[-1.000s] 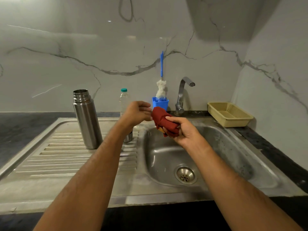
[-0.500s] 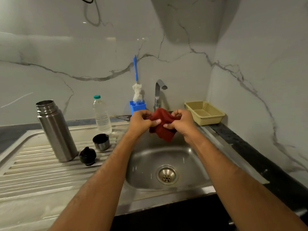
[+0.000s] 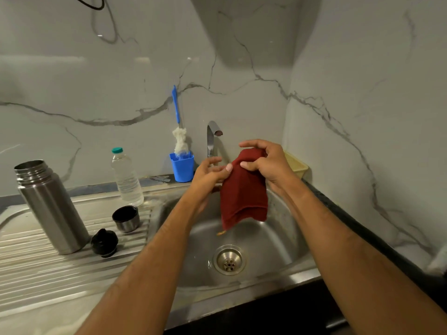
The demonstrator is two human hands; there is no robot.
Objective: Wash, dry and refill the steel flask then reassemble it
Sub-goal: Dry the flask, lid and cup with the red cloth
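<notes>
R hand point(image 3: 268, 163) pinches the top of a dark red cloth point(image 3: 243, 192) – fingers curled over its bunched upper edge, cloth hanging down over the sink basin point(image 3: 273, 240). L hand point(image 3: 209, 174) is just beside the cloth's left side, fingers fairly straight, thumb tip touching the fabric; it doesn't grip anything.

Steel flask point(image 3: 49, 206) stands upright w/ its mouth uncovered on the ribbed draining board point(image 3: 48, 269), left of the basin and well apart from both hands. Just beside its base lies the black stopper point(image 3: 104, 242); the steel cup lid point(image 3: 126, 218) sits near it, open side up. Behind those, a clear plastic water bottle point(image 3: 127, 177) w/ teal cap stands upright.

At the back wall – a blue holder point(image 3: 182, 167) w/ a blue-handled bottle brush point(image 3: 179, 131) standing in it, next to the tap point(image 3: 212, 139). A yellowish basket point(image 3: 297, 163) peeks out behind the R hand.
</notes>
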